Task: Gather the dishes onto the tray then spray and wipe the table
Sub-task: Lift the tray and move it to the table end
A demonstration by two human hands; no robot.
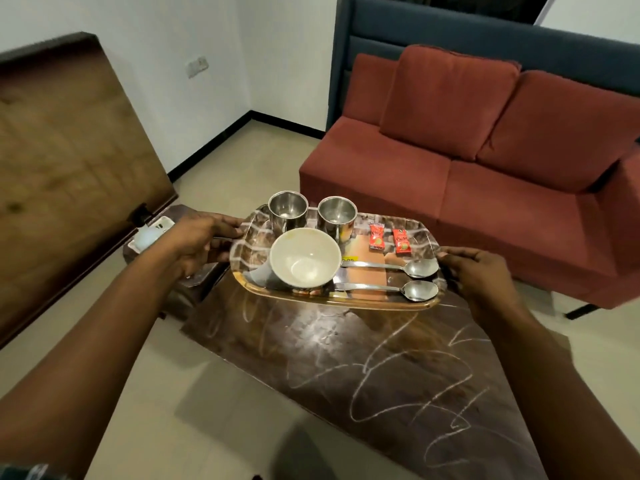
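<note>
A patterned tray (346,301) sits over the far end of the dark marble table (381,368). On it stand a white bowl (304,261), two steel cups (287,207) (336,211), two spoons (398,266) (401,289) and two red sachets (376,237) (401,241). My left hand (204,240) grips the tray's left edge. My right hand (474,271) grips its right edge. Whether the tray rests on the table or is lifted is unclear.
A red sofa (485,168) stands just beyond the table. A wooden panel (69,161) fills the left side. A phone (152,232) lies on a low dark surface under my left hand. Beige floor surrounds the table.
</note>
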